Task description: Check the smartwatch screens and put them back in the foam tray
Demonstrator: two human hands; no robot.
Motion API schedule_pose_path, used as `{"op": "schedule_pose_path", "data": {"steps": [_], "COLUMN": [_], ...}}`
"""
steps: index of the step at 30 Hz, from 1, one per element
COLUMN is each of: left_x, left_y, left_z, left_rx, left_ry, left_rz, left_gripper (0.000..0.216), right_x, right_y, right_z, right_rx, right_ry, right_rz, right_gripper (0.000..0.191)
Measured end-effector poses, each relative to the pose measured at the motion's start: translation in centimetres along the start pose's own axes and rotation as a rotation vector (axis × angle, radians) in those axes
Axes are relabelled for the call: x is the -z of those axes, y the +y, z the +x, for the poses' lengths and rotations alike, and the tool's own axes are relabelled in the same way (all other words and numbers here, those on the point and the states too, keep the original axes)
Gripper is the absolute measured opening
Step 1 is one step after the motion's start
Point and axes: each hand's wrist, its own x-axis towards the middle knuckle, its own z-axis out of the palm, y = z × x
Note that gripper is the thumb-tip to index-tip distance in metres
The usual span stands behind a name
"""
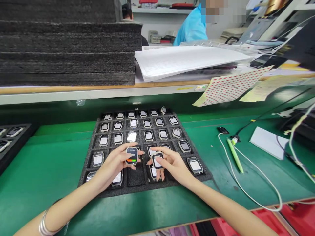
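My left hand (123, 155) grips a smartwatch case (132, 155) without a strap; its lit screen shows an orange and green bar near the bottom. In my right hand (169, 160) is a second smartwatch (157, 160) with a mostly white screen, my thumb lying on its face. Both are held above a black foam tray (145, 188) divided into square pockets. Several similar watches, such as one at the front right (195, 164), lie in the pockets, most with lit white screens. My hands and forearms hide part of the tray.
A green pen (235, 155), a white cable (261, 173) and a white pad (269, 143) lie to the right. Another foam tray (18, 141) sits at the left edge. Stacked black foam (66, 49) and papers (189, 60) rest on the shelf. A person in blue (192, 28) is beyond.
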Motion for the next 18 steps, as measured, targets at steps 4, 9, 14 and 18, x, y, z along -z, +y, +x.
{"op": "schedule_pose_path", "data": {"steps": [4,9,14,18], "left_x": [-0.3,-0.8,-1.1,-1.1], "left_y": [0.0,0.4,0.0,-0.6], "left_z": [-0.4,-1.4,-1.8,-2.1], "left_rx": [-0.001,-0.035,-0.107,-0.125], "left_ry": [-0.019,-0.044,-0.039,-0.111], "left_rz": [-0.057,-0.084,-0.016,0.037], "left_gripper": [0.034,0.035,0.037,0.034], "right_x": [-0.3,-1.0,-2.0,-3.9], "right_y": [-0.6,-2.3,-3.9,-6.0], "right_z": [-0.3,-0.8,-1.6,-2.9], "right_rx": [0.016,0.043,0.096,0.104], "right_ry": [-0.026,-0.050,-0.036,-0.100], "right_rz": [0.024,0.042,0.045,0.078], "right_gripper": [0.037,0.039,0.039,0.033]}}
